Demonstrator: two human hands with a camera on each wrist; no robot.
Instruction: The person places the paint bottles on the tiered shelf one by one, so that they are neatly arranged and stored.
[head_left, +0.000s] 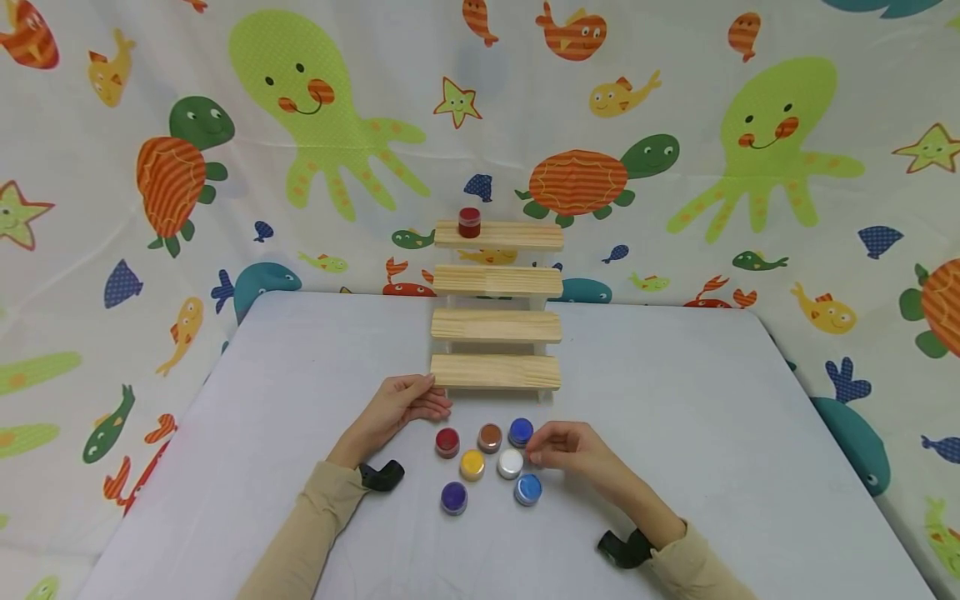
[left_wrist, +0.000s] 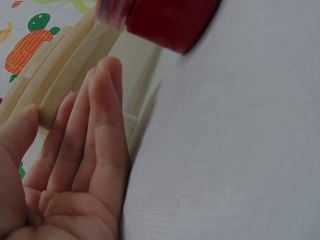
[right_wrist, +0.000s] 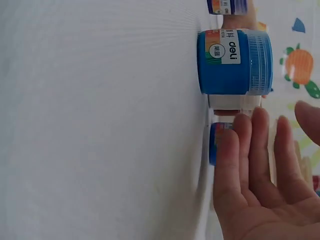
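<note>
My left hand [head_left: 405, 402] is at the left end of the lowest step of a wooden four-tier stand [head_left: 495, 372]. In the left wrist view its thumb and index finger pinch the board's end, the other fingers lying nearly straight below. To the right, my right hand [head_left: 573, 450] holds nothing, its loosely bent fingers beside a dark blue paint jar [head_left: 521, 431] and a white paint jar [head_left: 510, 463]. A light blue paint jar [right_wrist: 227, 62] stands close by. Around them are red [head_left: 447, 442], brown [head_left: 490, 437], yellow [head_left: 472, 465] and purple [head_left: 453, 497] paint jars.
One dark red paint jar [head_left: 469, 222] sits on the top step, towards its left end. The white-covered table [head_left: 675, 392] meets a sea-animal curtain [head_left: 480, 108] behind the stand. Black straps with cameras [head_left: 626, 550] are worn at both wrists.
</note>
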